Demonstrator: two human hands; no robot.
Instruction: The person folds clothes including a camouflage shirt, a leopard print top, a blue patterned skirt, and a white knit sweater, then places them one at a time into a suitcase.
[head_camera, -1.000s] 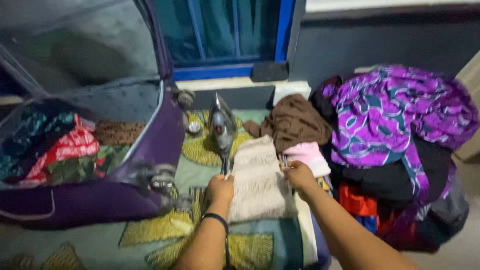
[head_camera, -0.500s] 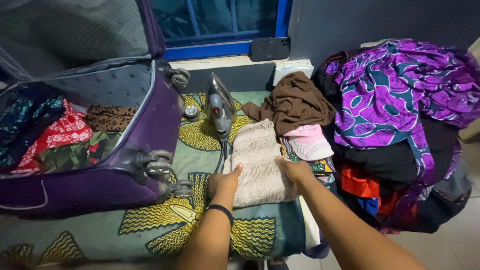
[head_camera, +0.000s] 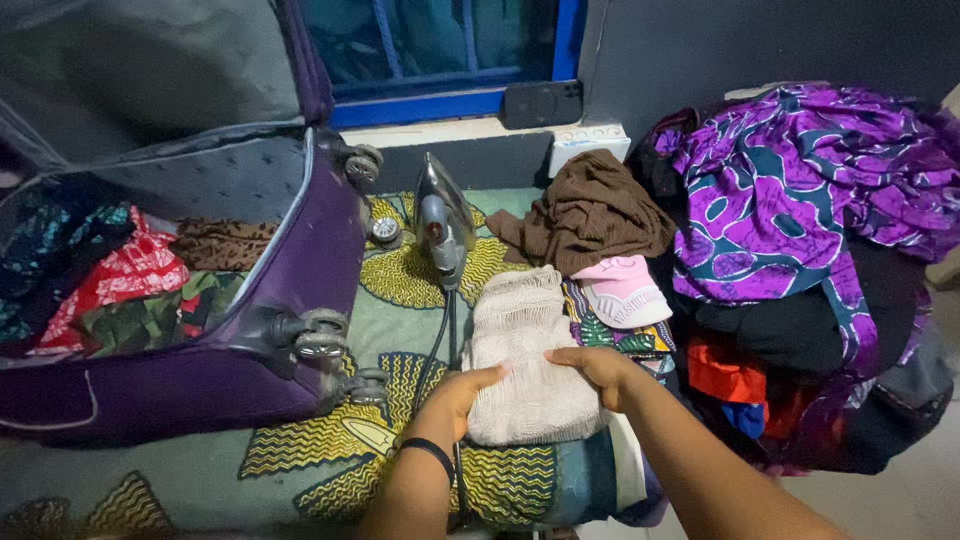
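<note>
Beige knit (head_camera: 528, 355), patterned cloth (head_camera: 330, 450), blue window (head_camera: 450, 60)

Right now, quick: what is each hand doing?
Left hand: closed on the near left edge of the folded beige knit garment.
Right hand: closed on the same garment's right side, fingers laid over its top.
</note>
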